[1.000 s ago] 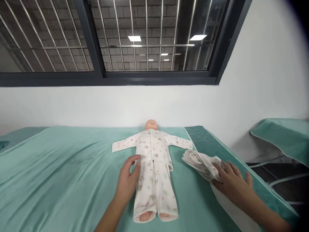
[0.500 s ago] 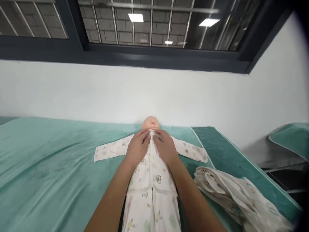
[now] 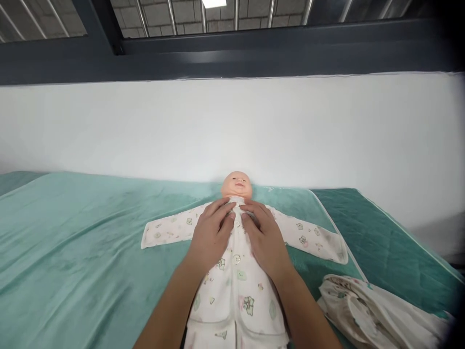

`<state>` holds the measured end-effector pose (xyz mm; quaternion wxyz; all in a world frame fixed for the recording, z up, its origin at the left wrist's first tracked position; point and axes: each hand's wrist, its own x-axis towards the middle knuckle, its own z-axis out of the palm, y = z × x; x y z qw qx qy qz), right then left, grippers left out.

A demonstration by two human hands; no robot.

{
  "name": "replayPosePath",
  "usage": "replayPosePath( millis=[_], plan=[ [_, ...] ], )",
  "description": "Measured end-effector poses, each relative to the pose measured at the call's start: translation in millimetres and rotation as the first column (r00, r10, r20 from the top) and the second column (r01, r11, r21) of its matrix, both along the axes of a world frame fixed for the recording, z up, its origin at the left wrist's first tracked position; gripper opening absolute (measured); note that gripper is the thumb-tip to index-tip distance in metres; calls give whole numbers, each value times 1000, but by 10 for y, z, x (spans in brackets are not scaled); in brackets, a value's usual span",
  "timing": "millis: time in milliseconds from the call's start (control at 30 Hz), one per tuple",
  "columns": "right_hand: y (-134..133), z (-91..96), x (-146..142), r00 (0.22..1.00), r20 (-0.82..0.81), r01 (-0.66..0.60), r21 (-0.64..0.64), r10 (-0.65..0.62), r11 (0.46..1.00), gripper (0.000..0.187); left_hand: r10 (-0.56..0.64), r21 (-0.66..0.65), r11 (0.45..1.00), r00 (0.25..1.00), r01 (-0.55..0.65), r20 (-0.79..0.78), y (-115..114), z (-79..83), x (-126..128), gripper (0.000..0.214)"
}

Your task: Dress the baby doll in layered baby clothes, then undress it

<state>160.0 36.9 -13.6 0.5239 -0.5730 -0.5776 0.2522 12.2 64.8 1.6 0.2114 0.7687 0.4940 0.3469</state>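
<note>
A baby doll (image 3: 237, 184) lies on its back, its head toward the wall. It wears a white printed baby shirt (image 3: 241, 283) with long sleeves spread out to both sides and a button front. White printed trousers (image 3: 218, 338) show below the shirt's hem. My left hand (image 3: 214, 232) rests on the chest just left of the button line, fingers extended toward the collar. On the other side of that line, my right hand (image 3: 263, 232) lies on the fabric with its fingers stretched out. Both hands are open, and I see nothing gripped in them.
A light green cover (image 3: 72, 242) is spread under the doll, with a darker green quilted piece (image 3: 378, 232) to the right. Crumpled white printed cloth (image 3: 381, 310) lies at the lower right. Behind stand a white wall (image 3: 232, 131) and a dark window frame (image 3: 232, 55).
My view has tilted down and come closer. Both hands stay by the collar, and their fingers now lie flatter on the shirt, where before they were bent together at the collar.
</note>
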Motion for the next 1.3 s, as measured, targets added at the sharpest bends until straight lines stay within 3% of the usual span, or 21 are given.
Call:
replayPosePath(
  millis=[467,1033,1300],
  plan=[
    [-9,-25,5,999,-44,-3,21,4,1000,24,8,0,1000,1000,-8,28,-13,-16,4,37],
    [-6,6,33,990,122,-72,64,63,995,27,5,0,1000,999,-5,38,-18,17,16,38],
    [-20,25,23,996,83,-38,32,35,999,27,18,-39,999,999,-16,38,-31,32,28,38]
  ],
)
